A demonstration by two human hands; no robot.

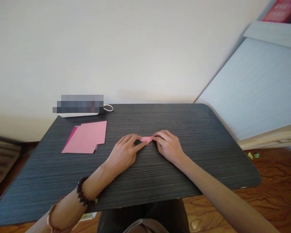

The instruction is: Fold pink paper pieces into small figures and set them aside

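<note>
Near the middle of the frame, a small pink paper piece [146, 139] lies between the person's two hands, low over the dark, fine-lined surface [184, 123]. The left hand [126, 149] grips its left end, fingers curled over it and the thumb reaching along its lower edge. The right hand [168, 145] pinches the right end between fingertips and thumb, the other fingers bent. The fingers partly hide the piece, so its full shape cannot be told.

Left of centre, larger pink sheets [86, 137] lie flat on the surface, near the left hand but apart from it. A strip of deeper pink paper [70, 139] shows along their left side. Behind them, at the surface's back left corner, stands a pixelated object with a white base [79, 114]; a white cord loop [108, 107] shows at its right.

A dark beaded bracelet [80, 194] circles the left wrist, with a thinner bangle [49, 218] farther up the arm, at lower left. At right, a yellow scrap [250, 155] and a green scrap [256, 155] lie on the wood-patterned floor [276, 178].
</note>
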